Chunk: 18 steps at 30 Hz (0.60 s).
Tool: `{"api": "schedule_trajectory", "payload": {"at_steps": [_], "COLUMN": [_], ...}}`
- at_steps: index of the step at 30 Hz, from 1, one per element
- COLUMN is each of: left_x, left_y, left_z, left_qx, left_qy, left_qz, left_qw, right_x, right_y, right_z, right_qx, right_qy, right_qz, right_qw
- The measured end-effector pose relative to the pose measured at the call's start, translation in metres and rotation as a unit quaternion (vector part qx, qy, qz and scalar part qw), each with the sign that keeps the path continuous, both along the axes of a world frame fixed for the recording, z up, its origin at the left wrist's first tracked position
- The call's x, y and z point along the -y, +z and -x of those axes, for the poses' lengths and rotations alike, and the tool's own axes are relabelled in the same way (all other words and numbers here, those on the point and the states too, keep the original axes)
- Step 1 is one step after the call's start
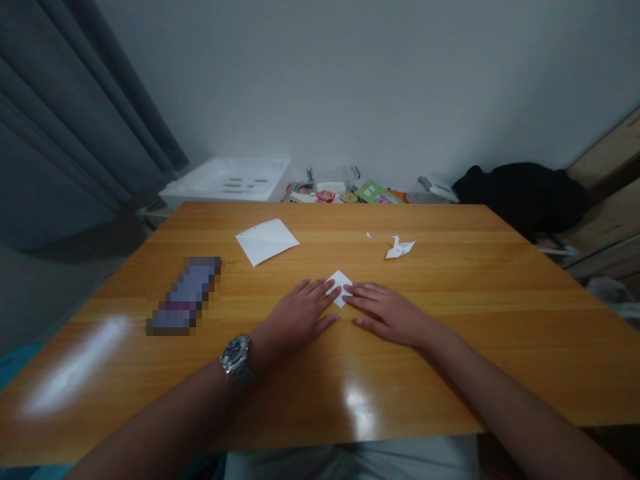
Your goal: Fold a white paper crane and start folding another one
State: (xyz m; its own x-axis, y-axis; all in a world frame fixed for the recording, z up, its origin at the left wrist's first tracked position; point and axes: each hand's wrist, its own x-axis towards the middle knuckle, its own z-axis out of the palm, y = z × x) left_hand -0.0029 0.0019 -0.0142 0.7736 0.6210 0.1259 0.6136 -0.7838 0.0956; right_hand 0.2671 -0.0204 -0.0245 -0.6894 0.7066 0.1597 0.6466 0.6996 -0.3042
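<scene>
A small folded paper, white and diamond-shaped, lies flat on the wooden table in front of me. My left hand rests on its left side, fingers stretched out, with a metal watch on the wrist. From the right, my right hand touches the paper's other edge with its fingertips, fingers extended and palm down. Neither hand grips the paper. Part of it is hidden under the fingers. Beyond my right hand stands a folded paper crane, with a tiny paper scrap to its left.
A torn-edged paper sheet lies at the back left. Nearer on the left is a pixelated, phone-like object. Behind the table are a white tray, assorted packets with a green booklet, and a black bag or cloth.
</scene>
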Motion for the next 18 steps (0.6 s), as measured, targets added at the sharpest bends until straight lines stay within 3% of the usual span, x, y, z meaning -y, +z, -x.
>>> {"api": "schedule_trajectory", "payload": {"at_steps": [7,18], "left_x": [-0.009,0.003], "left_y": [0.001,0.005], "left_z": [0.010,0.001], "left_qx": [-0.001,-0.032], "left_qy": [-0.035,-0.002], "left_qz": [0.020,0.009], "left_qw": [0.999,0.999], "right_x": [0.000,0.001], "right_y": [-0.001,-0.002], "right_z": [0.000,0.002], "right_qx": [-0.005,0.020], "right_qy": [-0.010,-0.011], "right_qz": [-0.004,-0.019], "right_qw": [1.000,1.000]}}
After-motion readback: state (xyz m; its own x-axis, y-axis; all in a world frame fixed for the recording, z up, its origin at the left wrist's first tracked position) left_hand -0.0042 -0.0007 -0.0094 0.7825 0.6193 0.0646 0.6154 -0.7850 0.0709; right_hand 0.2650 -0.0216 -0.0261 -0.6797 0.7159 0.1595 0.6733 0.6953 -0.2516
